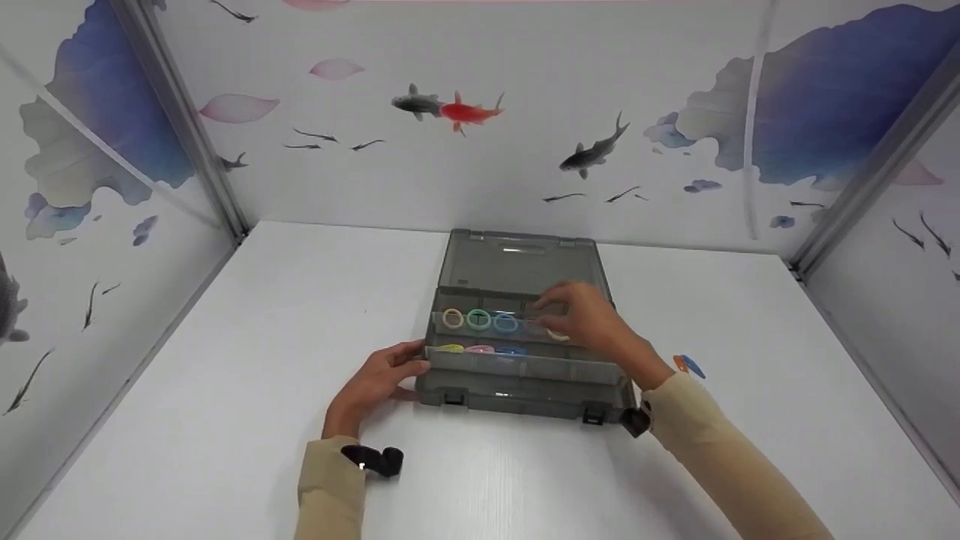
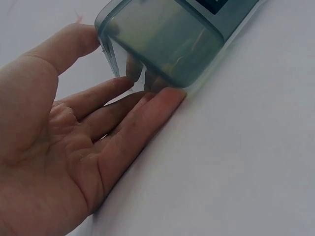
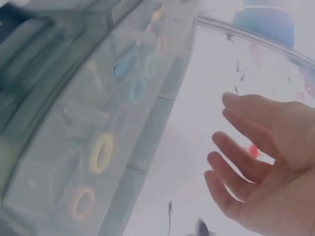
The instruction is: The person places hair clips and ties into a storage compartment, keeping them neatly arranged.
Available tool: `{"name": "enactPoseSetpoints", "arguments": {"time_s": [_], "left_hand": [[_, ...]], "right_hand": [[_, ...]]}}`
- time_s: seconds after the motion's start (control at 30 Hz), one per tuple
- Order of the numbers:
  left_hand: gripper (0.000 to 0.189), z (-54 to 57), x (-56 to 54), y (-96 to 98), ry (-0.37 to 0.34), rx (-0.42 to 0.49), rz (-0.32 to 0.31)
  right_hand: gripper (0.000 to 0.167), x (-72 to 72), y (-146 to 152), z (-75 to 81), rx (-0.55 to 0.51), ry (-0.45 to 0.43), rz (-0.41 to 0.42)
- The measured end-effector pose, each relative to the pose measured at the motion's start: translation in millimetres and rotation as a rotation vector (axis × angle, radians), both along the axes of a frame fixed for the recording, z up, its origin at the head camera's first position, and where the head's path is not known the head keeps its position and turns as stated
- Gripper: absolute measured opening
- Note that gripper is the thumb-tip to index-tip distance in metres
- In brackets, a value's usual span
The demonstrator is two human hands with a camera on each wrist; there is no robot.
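An open grey see-through compartment box lies on the table. Coloured rings, among them an orange one, a green one and a blue one, stand in its back row; a pale one is partly covered by my right hand. My left hand rests against the box's left side, with thumb and fairly straight fingers touching its corner in the left wrist view. Above the back row hovers my right hand, fingers loosely bent and nothing between them. The right wrist view shows a yellow ring beside this hand.
Behind the compartments the lid lies folded back towards the printed wall. Yellow, pink and blue pieces sit in the middle row. An orange and blue item lies on the table right of the box, near my right forearm.
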State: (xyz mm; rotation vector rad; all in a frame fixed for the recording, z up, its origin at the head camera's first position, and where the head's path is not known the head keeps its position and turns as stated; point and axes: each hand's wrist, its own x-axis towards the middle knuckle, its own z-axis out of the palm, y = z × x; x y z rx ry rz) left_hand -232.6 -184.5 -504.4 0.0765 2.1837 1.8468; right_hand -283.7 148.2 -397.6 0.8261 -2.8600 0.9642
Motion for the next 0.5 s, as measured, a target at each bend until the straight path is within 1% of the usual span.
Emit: {"name": "enactPoseSetpoints", "arguments": {"time_s": [0.1,0.23,0.33,0.4,0.5], "left_hand": [[0.063,-1.6,-0.5,0.4,0.002,-0.010,0.000],[0.062,-2.9,-0.6,2.4,0.000,-0.008,0.008],[0.062,-2.9,0.9,2.8,-0.006,-0.018,0.018],[0.062,-1.9,1.8,2.5,-0.001,-0.024,0.021],[0.062,-0.8,1.7,1.9,0.008,-0.026,0.011]], "right_hand": [[0.023,11.0,15.2,-4.3,-0.048,0.024,-0.029],[0.023,25.1,36.6,-16.7,-0.098,0.073,-0.070],[0.025,34.9,55.0,-21.9,-0.158,0.062,-0.110],[0.027,41.1,69.0,-22.7,-0.188,0.036,-0.148],[0.031,47.4,91.0,-22.4,-0.207,-0.002,-0.216]]}}
